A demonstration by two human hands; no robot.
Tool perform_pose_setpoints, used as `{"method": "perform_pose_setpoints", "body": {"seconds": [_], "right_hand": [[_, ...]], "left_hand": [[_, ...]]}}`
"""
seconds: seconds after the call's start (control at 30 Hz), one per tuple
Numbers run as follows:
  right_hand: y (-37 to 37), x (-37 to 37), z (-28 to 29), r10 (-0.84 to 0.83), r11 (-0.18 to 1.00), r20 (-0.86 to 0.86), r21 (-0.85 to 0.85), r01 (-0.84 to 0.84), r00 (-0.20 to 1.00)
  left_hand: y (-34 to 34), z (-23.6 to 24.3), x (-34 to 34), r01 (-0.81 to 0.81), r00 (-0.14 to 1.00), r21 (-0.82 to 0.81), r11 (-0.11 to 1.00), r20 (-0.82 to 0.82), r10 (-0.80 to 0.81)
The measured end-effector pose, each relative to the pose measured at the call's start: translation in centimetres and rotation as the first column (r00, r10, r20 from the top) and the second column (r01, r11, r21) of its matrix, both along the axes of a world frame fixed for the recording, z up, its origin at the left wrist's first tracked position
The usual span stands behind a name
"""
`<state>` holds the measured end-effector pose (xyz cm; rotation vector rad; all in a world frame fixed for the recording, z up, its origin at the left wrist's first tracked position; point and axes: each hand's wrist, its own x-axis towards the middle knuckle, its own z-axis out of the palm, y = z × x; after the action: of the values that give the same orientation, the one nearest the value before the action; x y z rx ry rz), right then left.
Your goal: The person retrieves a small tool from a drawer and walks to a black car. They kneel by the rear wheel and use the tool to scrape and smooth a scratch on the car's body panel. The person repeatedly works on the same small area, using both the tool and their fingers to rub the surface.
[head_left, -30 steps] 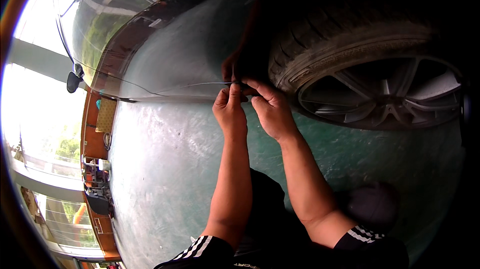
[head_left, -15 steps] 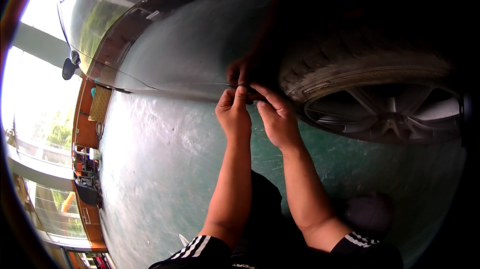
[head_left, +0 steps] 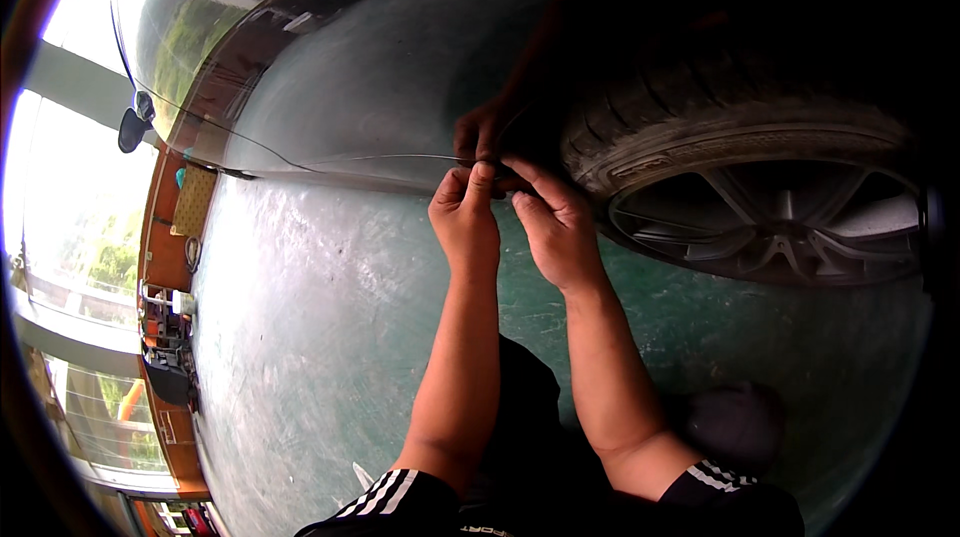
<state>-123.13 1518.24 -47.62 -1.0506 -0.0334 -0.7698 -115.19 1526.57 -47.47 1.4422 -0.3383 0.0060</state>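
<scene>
The dark glossy car body [head_left: 350,87] fills the upper part of the view. My left hand [head_left: 465,212] is at its lower edge, just ahead of the wheel arch, with the thumb pressed down and the other fingers curled. Close beside it on the right, my right hand [head_left: 555,232] has its index finger reaching to the same dark spot, thumb bent toward it. Whatever sits between the fingertips is too dark and small to make out. The glossy panel mirrors a hand just above my fingers.
A car wheel [head_left: 785,227] with a spoked rim and treaded tyre stands right of my hands. Below lies a scuffed green floor [head_left: 300,337]. Far left are a side mirror [head_left: 132,127], a low orange-brown wall with gear along it [head_left: 170,367], and bright windows.
The view has shifted slightly, and the surroundings at the left sit a little further left. Both hands stay at the same spot on the car's edge, with barely any finger movement.
</scene>
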Motion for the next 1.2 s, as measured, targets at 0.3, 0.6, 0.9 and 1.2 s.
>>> {"method": "perform_pose_setpoints", "body": {"seconds": [0.3, 0.6, 0.9, 1.2], "right_hand": [[-0.1, -0.2, 0.1, 0.021, 1.0, -0.001, 0.016, -0.021, 1.0], [0.6, -0.1, -0.2, 0.012, 0.988, -0.002, 0.151, -0.012, 1.0], [0.5, 0.2, -0.7, -0.052, 0.998, 0.012, 0.042, 0.051, 0.999], [-0.2, -0.5, -0.7, 0.044, 0.998, -0.085, 0.046, -0.04, 0.995]], "left_hand": [[0.4, -0.6, 0.4, 0.009, 1.0, 0.027, 1.0, -0.011, -0.009], [0.4, -0.6, 0.3, 0.002, 1.0, 0.069, 0.998, 0.014, -0.003], [0.1, -0.5, 0.1, 0.002, 1.0, 0.017, 1.0, -0.017, -0.002], [0.0, -0.2, -0.2, -0.018, 1.0, 0.059, 0.998, 0.006, 0.018]]}}
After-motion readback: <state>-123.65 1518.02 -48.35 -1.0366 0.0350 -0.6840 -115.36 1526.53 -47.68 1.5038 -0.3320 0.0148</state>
